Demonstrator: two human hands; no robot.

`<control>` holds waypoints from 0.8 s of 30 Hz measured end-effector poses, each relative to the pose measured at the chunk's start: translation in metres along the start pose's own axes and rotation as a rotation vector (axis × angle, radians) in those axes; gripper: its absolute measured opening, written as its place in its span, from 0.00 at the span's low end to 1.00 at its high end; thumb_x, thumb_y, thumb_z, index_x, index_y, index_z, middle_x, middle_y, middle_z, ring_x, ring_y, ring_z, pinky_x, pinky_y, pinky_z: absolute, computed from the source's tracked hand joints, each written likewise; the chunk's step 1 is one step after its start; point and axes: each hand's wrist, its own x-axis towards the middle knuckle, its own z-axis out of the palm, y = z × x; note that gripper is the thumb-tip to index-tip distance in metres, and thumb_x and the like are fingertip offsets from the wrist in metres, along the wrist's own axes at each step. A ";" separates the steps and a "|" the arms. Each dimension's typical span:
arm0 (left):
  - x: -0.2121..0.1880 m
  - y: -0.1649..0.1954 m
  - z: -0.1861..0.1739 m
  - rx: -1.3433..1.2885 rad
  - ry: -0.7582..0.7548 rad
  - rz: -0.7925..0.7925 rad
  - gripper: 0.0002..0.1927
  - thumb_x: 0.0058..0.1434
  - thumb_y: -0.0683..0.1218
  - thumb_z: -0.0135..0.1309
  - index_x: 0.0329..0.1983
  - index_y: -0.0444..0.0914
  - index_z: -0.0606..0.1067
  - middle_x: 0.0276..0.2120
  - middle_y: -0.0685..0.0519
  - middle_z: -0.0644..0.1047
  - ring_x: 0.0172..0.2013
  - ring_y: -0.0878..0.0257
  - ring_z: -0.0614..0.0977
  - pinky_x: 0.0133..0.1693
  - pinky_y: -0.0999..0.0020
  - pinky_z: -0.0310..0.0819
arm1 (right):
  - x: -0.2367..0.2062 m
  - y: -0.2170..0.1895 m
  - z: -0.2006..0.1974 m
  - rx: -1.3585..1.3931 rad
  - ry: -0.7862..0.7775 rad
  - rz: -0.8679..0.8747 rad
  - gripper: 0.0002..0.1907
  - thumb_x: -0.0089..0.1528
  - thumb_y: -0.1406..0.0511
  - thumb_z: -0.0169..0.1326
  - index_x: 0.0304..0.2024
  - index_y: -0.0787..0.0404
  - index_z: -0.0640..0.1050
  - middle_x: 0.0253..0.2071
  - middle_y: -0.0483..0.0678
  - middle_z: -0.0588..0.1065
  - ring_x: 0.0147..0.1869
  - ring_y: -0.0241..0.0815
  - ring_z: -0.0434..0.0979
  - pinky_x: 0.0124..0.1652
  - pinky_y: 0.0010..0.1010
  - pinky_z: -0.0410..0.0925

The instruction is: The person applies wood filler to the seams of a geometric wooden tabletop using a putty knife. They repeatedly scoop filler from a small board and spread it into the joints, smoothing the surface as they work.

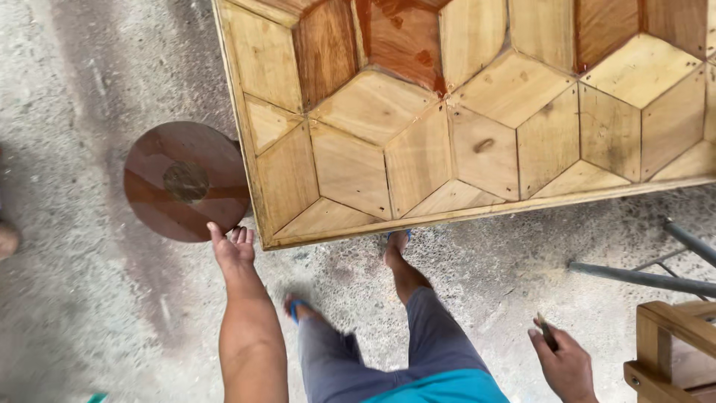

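Concrete floor (89, 313), round brown stool (186, 181)

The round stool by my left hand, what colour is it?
Dark reddish-brown round stool, seen in the head view.

A big wooden counter (477, 112) has a top made of many slanted wood pieces, some pale and some red-brown. The grey concrete floor (74, 313) is dusty. Grey metal bars (649, 280) lie near a wooden frame (667, 351).
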 end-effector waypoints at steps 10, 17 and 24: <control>0.034 0.056 -0.054 -0.128 -0.011 0.200 0.30 0.61 0.44 0.63 0.63 0.29 0.67 0.59 0.39 0.75 0.56 0.44 0.80 0.58 0.48 0.72 | -0.085 -0.048 0.104 0.066 0.045 -0.186 0.21 0.59 0.57 0.61 0.50 0.61 0.83 0.36 0.50 0.82 0.35 0.39 0.81 0.38 0.31 0.73; -0.028 0.101 -0.153 0.229 -0.014 0.356 0.24 0.63 0.39 0.61 0.59 0.30 0.66 0.48 0.46 0.77 0.41 0.55 0.83 0.39 0.61 0.84 | -0.090 -0.179 0.192 0.364 -0.280 -0.486 0.18 0.59 0.55 0.62 0.45 0.60 0.84 0.36 0.49 0.81 0.35 0.38 0.77 0.36 0.32 0.71; -0.133 0.009 -0.221 0.837 0.194 0.213 0.24 0.58 0.44 0.63 0.54 0.27 0.71 0.45 0.38 0.79 0.40 0.48 0.83 0.42 0.54 0.81 | -0.026 -0.248 0.233 0.314 -0.662 -0.209 0.28 0.64 0.45 0.57 0.44 0.63 0.83 0.31 0.54 0.75 0.29 0.46 0.69 0.33 0.41 0.64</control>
